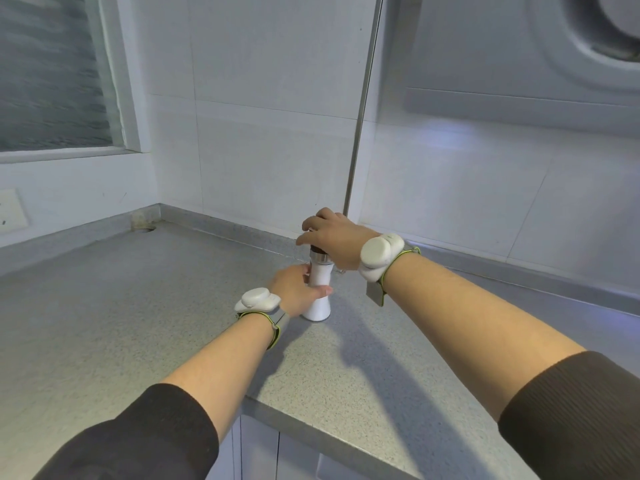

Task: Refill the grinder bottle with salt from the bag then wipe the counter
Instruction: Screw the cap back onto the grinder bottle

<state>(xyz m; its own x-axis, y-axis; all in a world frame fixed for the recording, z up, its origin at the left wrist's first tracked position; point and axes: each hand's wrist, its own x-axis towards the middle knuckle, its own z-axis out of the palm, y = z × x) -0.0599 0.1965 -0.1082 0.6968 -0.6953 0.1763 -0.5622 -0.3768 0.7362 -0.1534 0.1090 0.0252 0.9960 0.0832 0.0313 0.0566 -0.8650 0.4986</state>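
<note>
We hold the grinder bottle point(319, 289) upright on the counter point(138, 306) near the back wall; left hand point(294, 289) gripping its waist; right hand point(332, 237) curled over the cap point(316, 251); a hard twist could topple it.

Grinder bottle point(318, 282) top: the right hand point(334, 239) covers it.
Left hand point(294, 289) fingers: tucked behind the bottle.
Window point(52, 71): blurry, and cut off at the left edge.
Round thing point(606, 29) up high: cut off at the top right corner.
</note>
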